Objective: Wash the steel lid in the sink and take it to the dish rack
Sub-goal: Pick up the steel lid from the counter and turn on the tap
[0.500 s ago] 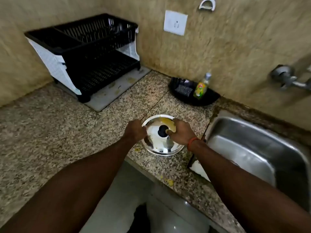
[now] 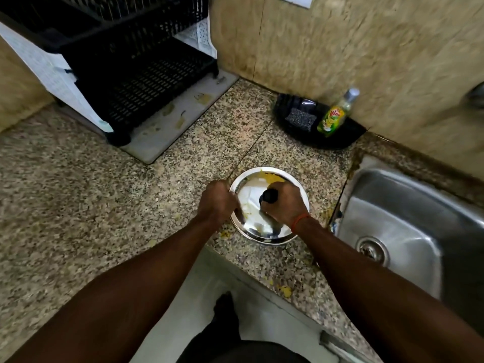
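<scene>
A round steel lid [image 2: 252, 191] with a black knob and yellow food smears lies on the granite counter, near the front edge and left of the sink [image 2: 408, 221]. My right hand [image 2: 285, 203] is closed around the black knob. My left hand [image 2: 218, 203] grips the lid's left rim. The black and white dish rack [image 2: 117, 61] stands at the back left on a white mat.
A black tray [image 2: 348, 132] at the back wall holds a scrub pad [image 2: 300, 117] and a green dish-soap bottle [image 2: 336, 113]. Yellow crumbs lie on the counter [image 2: 78, 192] near the front edge. A tap [image 2: 475, 96] sticks out at the far right.
The camera has moved closer and tilted down. My right hand now wraps the knob instead of resting beside it. The lid stays in the same spot.
</scene>
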